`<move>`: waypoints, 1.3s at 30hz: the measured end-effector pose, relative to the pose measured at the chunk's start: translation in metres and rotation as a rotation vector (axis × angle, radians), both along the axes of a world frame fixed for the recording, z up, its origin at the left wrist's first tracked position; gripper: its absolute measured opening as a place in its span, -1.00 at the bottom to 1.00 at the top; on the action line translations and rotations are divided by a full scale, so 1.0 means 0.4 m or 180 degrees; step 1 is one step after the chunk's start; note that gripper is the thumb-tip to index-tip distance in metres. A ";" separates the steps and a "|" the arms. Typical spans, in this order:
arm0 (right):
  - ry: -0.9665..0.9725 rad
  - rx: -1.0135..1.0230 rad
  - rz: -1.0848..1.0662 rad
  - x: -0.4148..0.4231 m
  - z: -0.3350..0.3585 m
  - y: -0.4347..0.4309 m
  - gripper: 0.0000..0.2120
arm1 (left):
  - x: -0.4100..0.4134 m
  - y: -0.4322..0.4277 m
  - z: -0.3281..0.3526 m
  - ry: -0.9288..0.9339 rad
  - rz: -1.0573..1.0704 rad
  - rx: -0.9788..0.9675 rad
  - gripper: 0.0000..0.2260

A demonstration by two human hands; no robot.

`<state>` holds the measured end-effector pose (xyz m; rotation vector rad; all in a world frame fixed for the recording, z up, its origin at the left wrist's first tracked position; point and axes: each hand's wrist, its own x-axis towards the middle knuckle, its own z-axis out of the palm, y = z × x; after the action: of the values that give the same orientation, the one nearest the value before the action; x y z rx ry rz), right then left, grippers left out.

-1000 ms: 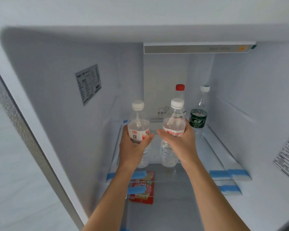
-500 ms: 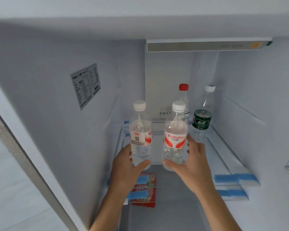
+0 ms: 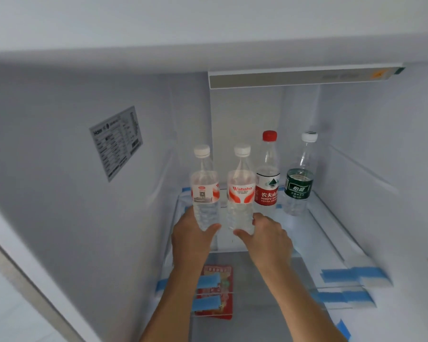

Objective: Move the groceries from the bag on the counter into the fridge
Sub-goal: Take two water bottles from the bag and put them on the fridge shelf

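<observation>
I look into the open fridge. My left hand (image 3: 192, 234) grips the base of a clear water bottle (image 3: 205, 191) with a white cap and red-white label. My right hand (image 3: 266, 236) grips the base of a second bottle of the same kind (image 3: 240, 191). Both bottles stand upright, side by side, on the glass shelf (image 3: 316, 233). To their right on the same shelf stand a red-capped bottle (image 3: 267, 178) with a red label and a white-capped bottle (image 3: 299, 178) with a dark green label. The grocery bag is out of view.
A red snack packet (image 3: 219, 292) lies on the level below the shelf, seen through the glass. Blue tape strips (image 3: 341, 275) mark the shelf rails. The fridge walls close in left (image 3: 59, 169) and right (image 3: 393, 156). A light bar (image 3: 302, 76) spans the top.
Both hands slid down from the labels to the bottle bases and carried the two bottles further back, in line with the red-capped and green-label bottles.
</observation>
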<state>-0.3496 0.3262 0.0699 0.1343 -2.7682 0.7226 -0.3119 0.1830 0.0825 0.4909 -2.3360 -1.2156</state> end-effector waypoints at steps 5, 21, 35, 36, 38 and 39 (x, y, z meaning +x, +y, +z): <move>-0.0228 0.0001 0.0015 -0.081 0.008 -0.051 -0.56 | -0.094 -0.017 0.002 0.0057 0.0086 -0.0093 -0.53; 0.0130 0.0172 0.0124 -0.071 0.012 -0.042 -0.72 | -0.122 -0.038 -0.038 -0.0753 -0.0021 -0.0889 -0.25; 0.0790 0.0764 0.0770 0.218 -0.059 0.107 -0.47 | 0.197 0.039 -0.065 -0.0007 -0.0769 -0.2537 -0.46; 0.0794 0.0756 0.0742 0.239 -0.064 0.117 -0.48 | 0.214 0.047 -0.071 -0.0004 -0.0794 -0.2574 -0.47; 0.0791 0.0711 0.0692 0.275 -0.071 0.139 -0.49 | 0.246 0.066 -0.080 -0.0010 -0.0849 -0.2582 -0.47; 0.0790 0.0677 0.0668 0.291 -0.072 0.150 -0.49 | 0.261 0.077 -0.082 -0.0025 -0.0878 -0.2547 -0.46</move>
<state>-0.2333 0.3861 0.0411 0.5271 -2.6061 0.4218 -0.2075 0.2138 0.0498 -0.1063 -2.6890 -0.2860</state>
